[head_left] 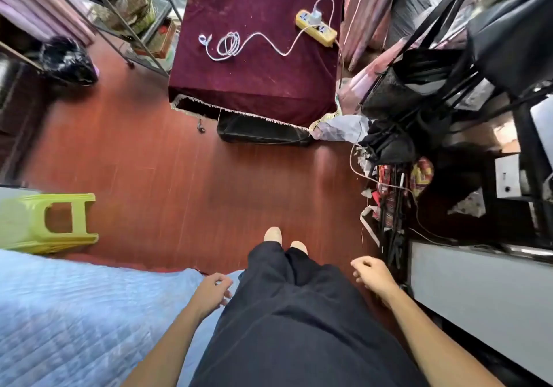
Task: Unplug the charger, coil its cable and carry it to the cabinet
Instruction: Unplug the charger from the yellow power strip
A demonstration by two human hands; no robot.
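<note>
left hand (211, 292) and right hand (372, 274) are hanging, fingers loosely curled, empty | charger (314, 17) is sitting in power strip (324, 35)

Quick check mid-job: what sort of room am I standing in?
Probably a small, cluttered bedroom at home: a quilted blue bed cover, a cloth-covered table holding the charger plugged into a yellow power strip, and a wire shelf rack.

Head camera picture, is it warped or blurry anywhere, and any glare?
Head view: strong wide-angle warp, the metal rack leaning at the border; the left edge smears; soft sheen on the red floor; the white cable stays sharp.
</note>
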